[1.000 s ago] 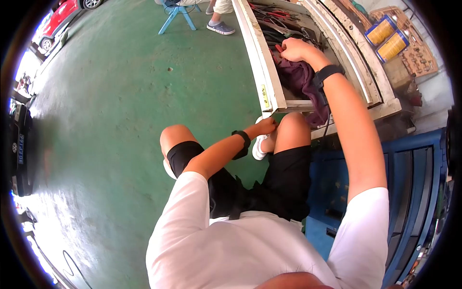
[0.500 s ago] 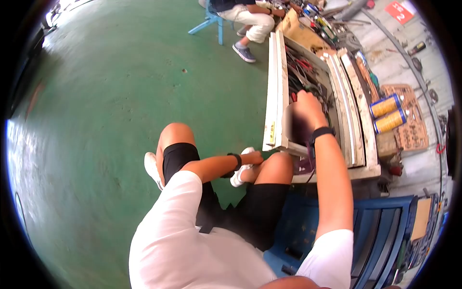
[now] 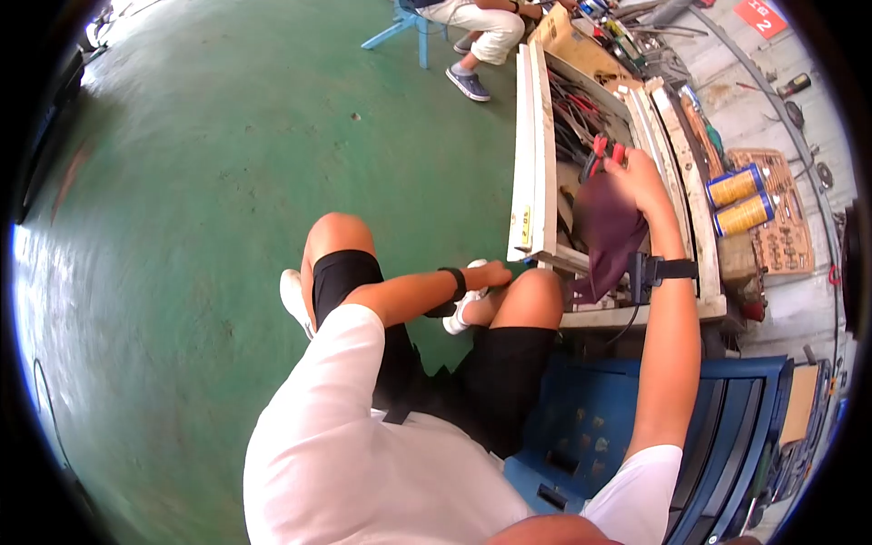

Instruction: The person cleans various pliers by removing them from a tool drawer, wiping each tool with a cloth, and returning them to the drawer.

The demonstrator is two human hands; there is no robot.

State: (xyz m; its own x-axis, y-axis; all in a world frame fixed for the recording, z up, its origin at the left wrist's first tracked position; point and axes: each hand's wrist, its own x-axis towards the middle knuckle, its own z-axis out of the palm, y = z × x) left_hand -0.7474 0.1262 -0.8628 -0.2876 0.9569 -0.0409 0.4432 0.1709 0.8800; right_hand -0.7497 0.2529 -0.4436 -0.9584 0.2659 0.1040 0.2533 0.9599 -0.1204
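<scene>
Above the open drawer (image 3: 536, 154), my right hand (image 3: 639, 182) grips red-handled pliers (image 3: 601, 156). A dark purple cloth (image 3: 610, 238) hangs beneath that hand over the drawer's near end; whether the fingers also hold it cannot be made out. My left hand (image 3: 493, 274) is beside my knee, near the drawer's front corner, with its fingers curled in; nothing shows in them. More tools with red and dark handles (image 3: 574, 107) lie inside the drawer, past the pliers.
Two blue-and-yellow cans (image 3: 743, 214) and a brown socket tray (image 3: 783, 245) are right of the drawer. A blue plastic chair (image 3: 590, 427) is below it. Another person (image 3: 490, 32) sits on a blue stool (image 3: 422, 36) at the top. Green floor (image 3: 200, 227) spreads left.
The pliers have come up out of the drawer in my right hand, which has moved right. The cloth now hangs more spread out below it. The view has swung right since the earliest frame.
</scene>
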